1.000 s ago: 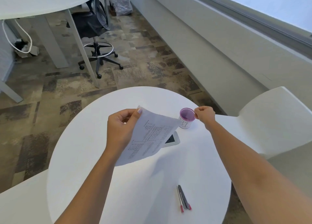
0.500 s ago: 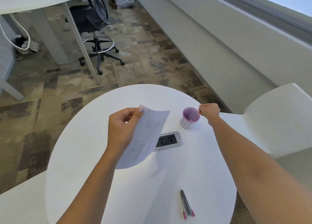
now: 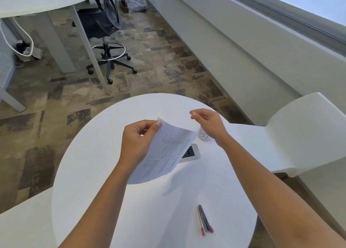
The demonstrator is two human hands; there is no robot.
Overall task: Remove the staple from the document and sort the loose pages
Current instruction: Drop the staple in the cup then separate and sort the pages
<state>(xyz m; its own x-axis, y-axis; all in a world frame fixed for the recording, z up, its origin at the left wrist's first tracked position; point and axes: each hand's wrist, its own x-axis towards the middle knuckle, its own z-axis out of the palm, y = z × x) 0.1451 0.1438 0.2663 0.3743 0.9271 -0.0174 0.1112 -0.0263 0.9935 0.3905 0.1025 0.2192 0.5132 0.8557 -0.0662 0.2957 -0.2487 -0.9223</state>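
Observation:
My left hand [image 3: 137, 141] pinches the top corner of a printed document [image 3: 164, 152] and holds it in the air over the round white table [image 3: 104, 173]. The sheets curl and hang down toward me. My right hand [image 3: 208, 123] hovers above and to the right of the paper's top edge, fingers relaxed and holding nothing. It partly covers a small white cup [image 3: 205, 135] marked with letters. A staple remover with pink tips [image 3: 204, 220] lies on the table near the front right edge. No staple is visible.
A white phone [image 3: 191, 153] lies flat behind the document, partly hidden by it. White chairs stand at the right [image 3: 299, 131] and lower left. A black office chair [image 3: 106, 28] and another desk are farther off on the carpet.
My right hand left the cup's rim and rose toward the document's top edge. The left hand kept its hold while the paper swung a little to the right, covering part of the phone.

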